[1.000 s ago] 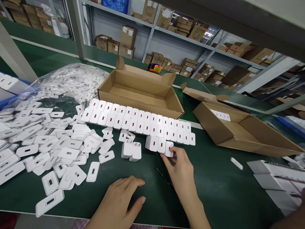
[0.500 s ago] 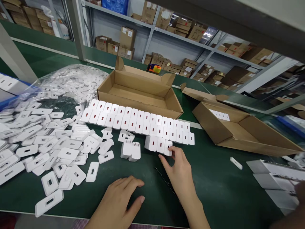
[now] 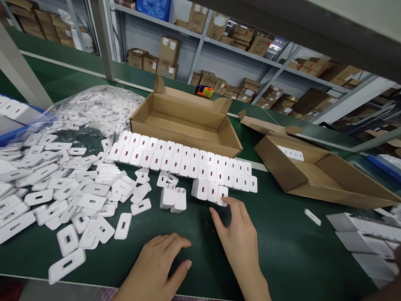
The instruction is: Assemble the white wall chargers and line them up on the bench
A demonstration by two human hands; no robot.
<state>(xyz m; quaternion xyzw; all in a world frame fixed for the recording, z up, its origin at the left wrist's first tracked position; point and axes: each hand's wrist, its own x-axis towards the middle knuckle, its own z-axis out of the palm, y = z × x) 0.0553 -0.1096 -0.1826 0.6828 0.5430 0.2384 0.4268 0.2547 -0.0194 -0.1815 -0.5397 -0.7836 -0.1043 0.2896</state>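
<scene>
White USB chargers with red ports stand in two long rows (image 3: pixel 184 161) on the green table, in front of an open cardboard box (image 3: pixel 184 121). A short third row of three chargers (image 3: pixel 209 191) stands in front of them. My right hand (image 3: pixel 236 232) is just below that short row, fingers apart, fingertips touching the rightmost charger. My left hand (image 3: pixel 156 267) rests flat on the table near the front edge, holding nothing. Two chargers (image 3: pixel 173 198) with prongs up stand left of the short row. A thin dark tool (image 3: pixel 210 228) lies partly hidden under my right hand.
A heap of flat white plates (image 3: pixel 62 192) covers the left side, with a clear bag (image 3: pixel 94 106) of more behind. A second open box (image 3: pixel 316 171) holding a few chargers lies at right. One white piece (image 3: pixel 312 217) lies alone. White cartons (image 3: pixel 366 238) sit at far right.
My right hand has let go of the rightmost charger in the short row and drawn back slightly, its fingers now spread. The left hand has stayed put.
</scene>
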